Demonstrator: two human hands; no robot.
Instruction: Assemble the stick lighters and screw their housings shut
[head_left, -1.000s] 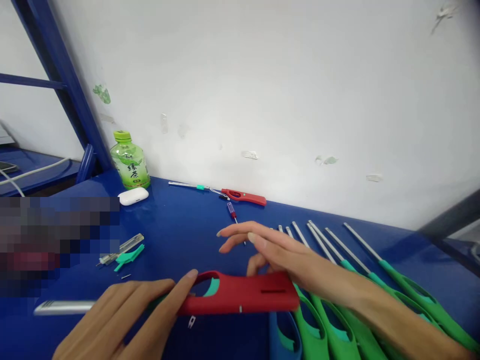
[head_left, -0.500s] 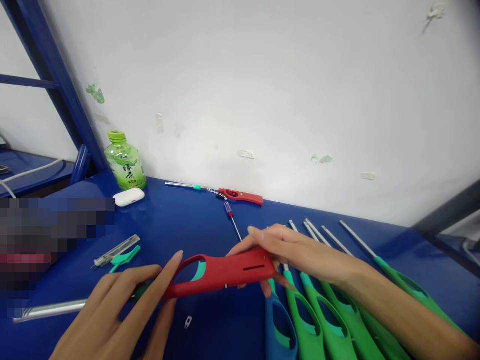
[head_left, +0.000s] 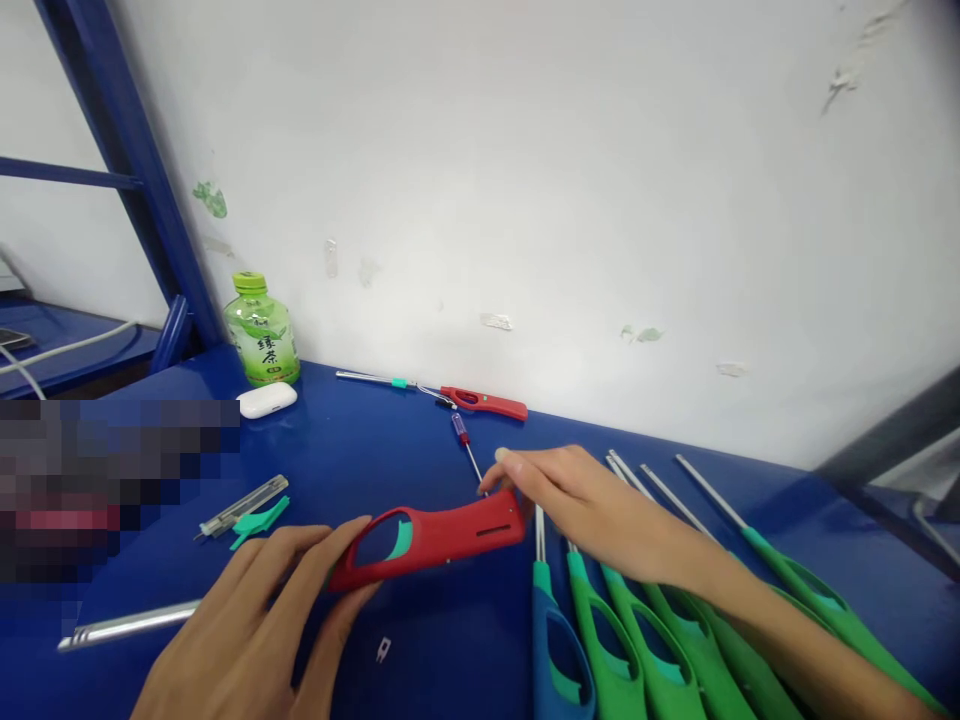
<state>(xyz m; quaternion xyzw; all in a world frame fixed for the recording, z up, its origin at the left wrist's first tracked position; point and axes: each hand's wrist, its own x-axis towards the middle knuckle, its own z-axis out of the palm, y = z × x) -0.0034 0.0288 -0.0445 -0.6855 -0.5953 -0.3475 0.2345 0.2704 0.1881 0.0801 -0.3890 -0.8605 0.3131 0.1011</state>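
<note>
A red lighter [head_left: 457,530] with a turquoise trigger and a metal tube reaching left lies across the middle, above the blue table. My left hand [head_left: 262,620] grips it where the handle loop meets the tube, fingers on top and thumb below. At the butt end is my right hand [head_left: 559,495], thumb and index finger drawn together; whether it holds anything is hidden. A small white clip [head_left: 383,650] lies below the lighter. Beyond the right fingertips is a screwdriver [head_left: 460,430]. Left of the lighter lie a turquoise trigger piece [head_left: 260,520] and a clear part [head_left: 246,505].
Several green lighters [head_left: 619,640] and a blue one [head_left: 559,650] lie in a row at the right. Along the wall lies another red lighter [head_left: 491,403] with its tube detached. A green bottle [head_left: 262,335] and a white case [head_left: 267,400] stand at the back left.
My right hand has shifted off the lighter's butt end, and its fingers no longer wrap under it. The camera view has shifted slightly.
</note>
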